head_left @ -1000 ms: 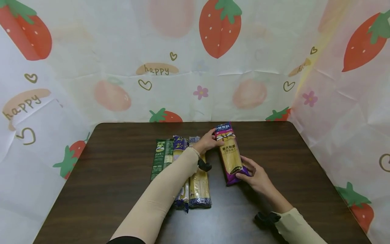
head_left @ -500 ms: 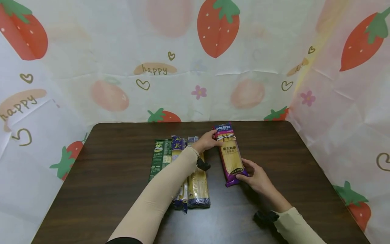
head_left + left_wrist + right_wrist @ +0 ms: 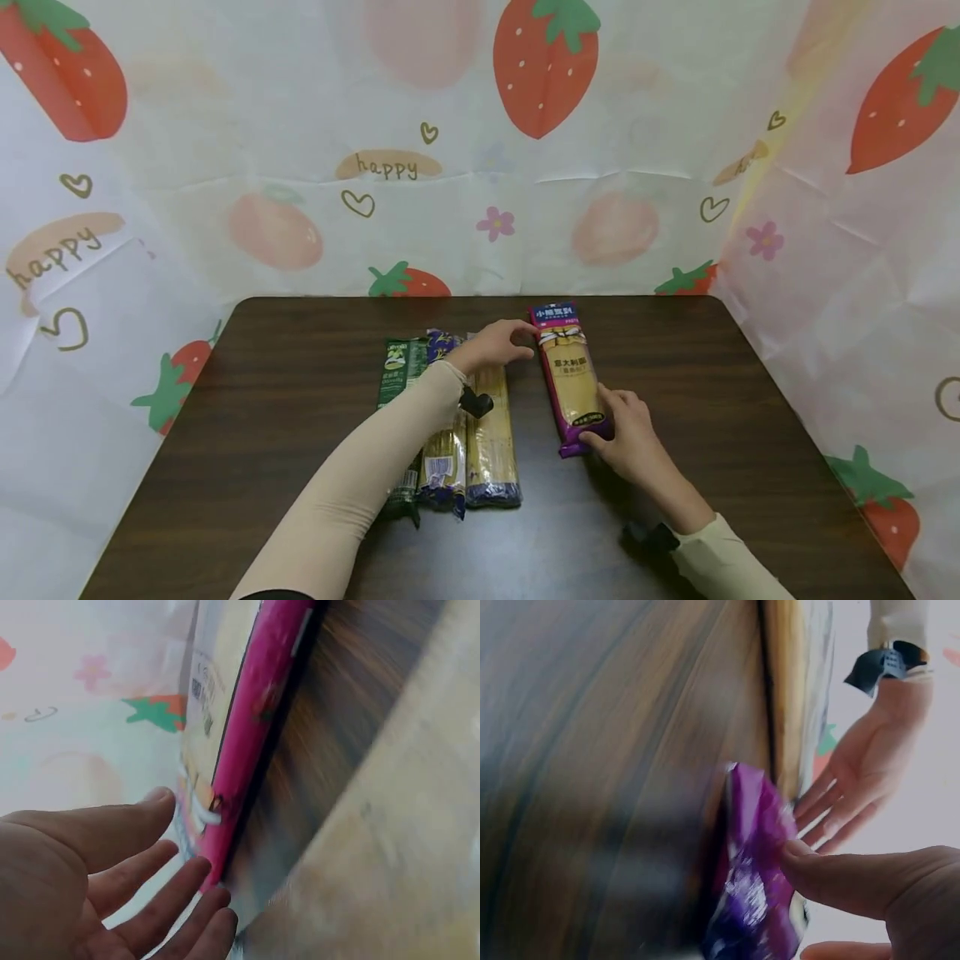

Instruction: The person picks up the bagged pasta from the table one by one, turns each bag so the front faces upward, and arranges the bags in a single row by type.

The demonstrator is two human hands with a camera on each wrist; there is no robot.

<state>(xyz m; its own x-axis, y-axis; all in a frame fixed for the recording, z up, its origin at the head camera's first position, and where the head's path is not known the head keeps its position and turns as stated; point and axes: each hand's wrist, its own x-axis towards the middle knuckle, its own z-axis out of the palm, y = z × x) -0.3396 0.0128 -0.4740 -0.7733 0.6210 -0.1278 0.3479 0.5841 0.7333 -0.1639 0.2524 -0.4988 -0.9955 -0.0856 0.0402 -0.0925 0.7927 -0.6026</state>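
R hand (image 3: 633, 433) pinched the near end of the purple pack (image 3: 573, 375), which lay on the table (image 3: 285, 392) R of, and apart from, three packs (image 3: 450, 450). Farther off, L hand (image 3: 495, 343), fingers loose, held nothing; can't tell if its tips touched the pack's far end. Step in hand: prob. positioning the pack. Next move seemed to call for R hand squaring it w/ the others, then letting go.

Reads to me as a makeshift tabletop booth, a staged corner. Dark wood-grain table (image 3: 300, 375) runs right up to creased white sheeting (image 3: 300, 108) that walls off the back and both sides. Fold lines show. Print is cutesy: red strawberries (image 3: 546, 71), "happy" lettering (image 3: 387, 168), hearts (image 3: 358, 203), pink flowers (image 3: 496, 223). Sheeting hides the room beyond, so I can't tell home from office or studio.
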